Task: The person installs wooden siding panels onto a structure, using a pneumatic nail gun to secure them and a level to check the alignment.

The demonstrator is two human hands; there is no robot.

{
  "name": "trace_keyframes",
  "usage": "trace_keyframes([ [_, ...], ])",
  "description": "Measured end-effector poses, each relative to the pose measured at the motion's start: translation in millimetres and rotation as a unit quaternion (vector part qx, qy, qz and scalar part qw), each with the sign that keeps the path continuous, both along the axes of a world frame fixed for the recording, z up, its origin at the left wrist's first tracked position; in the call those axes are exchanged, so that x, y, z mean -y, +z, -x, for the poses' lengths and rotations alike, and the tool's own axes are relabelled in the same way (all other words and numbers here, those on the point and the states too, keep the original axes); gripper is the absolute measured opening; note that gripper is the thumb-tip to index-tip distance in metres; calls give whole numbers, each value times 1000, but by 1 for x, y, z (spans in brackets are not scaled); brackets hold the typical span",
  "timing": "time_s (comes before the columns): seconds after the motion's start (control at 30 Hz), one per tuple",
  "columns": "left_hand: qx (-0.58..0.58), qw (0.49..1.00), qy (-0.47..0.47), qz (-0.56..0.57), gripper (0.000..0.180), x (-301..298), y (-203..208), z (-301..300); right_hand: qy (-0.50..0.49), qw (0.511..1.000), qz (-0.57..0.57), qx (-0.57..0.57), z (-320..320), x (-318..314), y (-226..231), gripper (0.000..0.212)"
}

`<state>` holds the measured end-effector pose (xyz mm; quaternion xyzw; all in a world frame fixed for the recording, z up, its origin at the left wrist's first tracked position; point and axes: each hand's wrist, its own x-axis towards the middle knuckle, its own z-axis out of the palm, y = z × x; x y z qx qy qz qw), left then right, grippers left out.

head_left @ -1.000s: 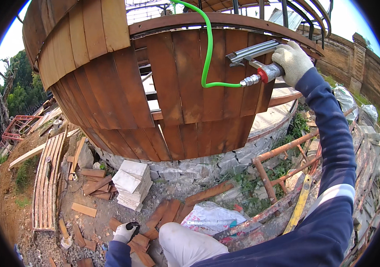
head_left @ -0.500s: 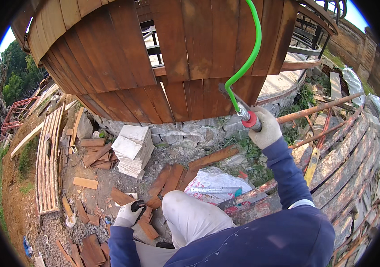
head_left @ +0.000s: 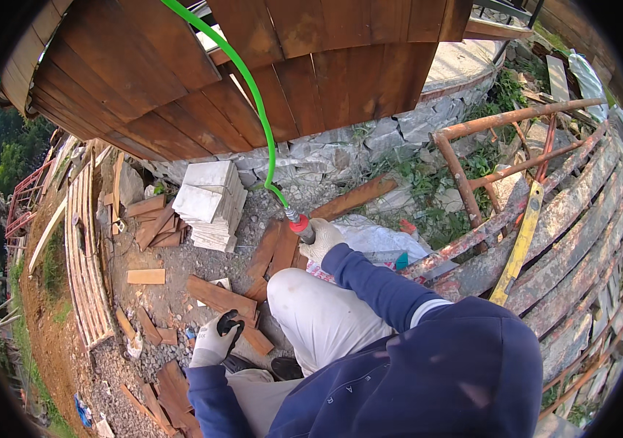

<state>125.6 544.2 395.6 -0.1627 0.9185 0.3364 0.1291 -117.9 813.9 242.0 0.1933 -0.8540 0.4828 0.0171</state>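
Observation:
My right hand (head_left: pixel 324 242), in a pale work glove, is closed around the grey handle of a tool with a red band (head_left: pixel 300 225). A metal fitting at its end meets a bright green hose (head_left: pixel 262 109), and a small dark metal piece shows beside the hose. The tool's exact kind cannot be made out. Below it lie brown wooden boards (head_left: pixel 284 252) on the ground. My left hand (head_left: pixel 218 337), in a white glove with black fingers, hangs beside my left knee. Its fingers are loosely curved and apart, with nothing visible in them.
Ahead stands a curved wall of brown boards (head_left: pixel 370 80) on a stone base (head_left: pixel 392 135). White tiles (head_left: pixel 213 197) are stacked front left. A rusty metal frame (head_left: pixel 465 171) and slatted panel carrying a yellow spirit level (head_left: pixel 517 244) stand right. Wood offcuts (head_left: pixel 173 394) litter the gravel.
My right hand has come down and left from the board wall with the tool and hose. My view has tilted downward. The left hand stays near my knee.

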Motion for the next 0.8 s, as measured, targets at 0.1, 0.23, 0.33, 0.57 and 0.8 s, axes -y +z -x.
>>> trace_keyframes([
  [0.1, 23, 1000, 7, 15, 38, -11, 10, -6, 14, 998, -5, 62, -7, 12, -3, 41],
  [0.23, 5, 1000, 17, 11, 41, -5, 2, -29, 74, 997, -21, 3, -14, 20, 4, 60],
  [0.33, -4, 999, 11, 36, 44, -8, 10, -36, 61, 997, 16, -38, -20, 12, 6, 77],
  [0.57, 1, 998, 8, 61, 53, -7, 17, -41, 27, 997, 69, 28, -26, -25, -35, 62],
  [0.8, 34, 990, 47, 131, 48, -6, 26, -47, -73, 986, 127, -74, -47, -44, 14, 60],
])
